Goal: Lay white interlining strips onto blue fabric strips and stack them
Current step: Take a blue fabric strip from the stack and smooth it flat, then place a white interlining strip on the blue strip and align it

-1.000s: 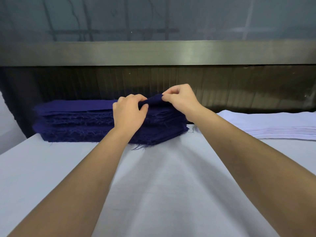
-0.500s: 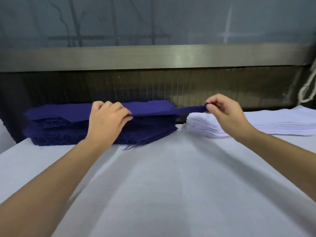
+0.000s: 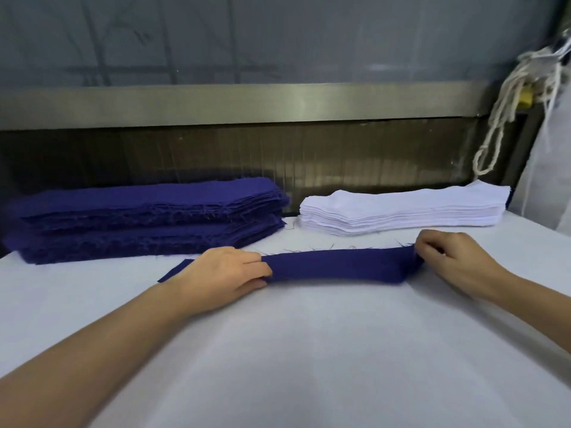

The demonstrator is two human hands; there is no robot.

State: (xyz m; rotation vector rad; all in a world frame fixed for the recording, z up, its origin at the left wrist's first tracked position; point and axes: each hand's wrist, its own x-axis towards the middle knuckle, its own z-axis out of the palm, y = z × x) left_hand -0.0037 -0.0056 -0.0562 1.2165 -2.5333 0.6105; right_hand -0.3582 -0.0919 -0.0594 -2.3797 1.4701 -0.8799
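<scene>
Your forearms reach out over the white table cover (image 3: pixel 309 350). Beyond them, your left hand (image 3: pixel 225 273) pinches the single blue fabric strip (image 3: pixel 336 265) partway along, and the strip's left end lies flat on the cover. Your right hand (image 3: pixel 454 261) grasps the strip's right end with curled fingers. Farther back, the stack of blue strips (image 3: pixel 148 217) sits at the left and the stack of white interlining strips (image 3: pixel 401 211) at the right, a gap between them. Behind runs a metal rail (image 3: pixel 247 103), with a white cord (image 3: pixel 500 128) hanging far right
</scene>
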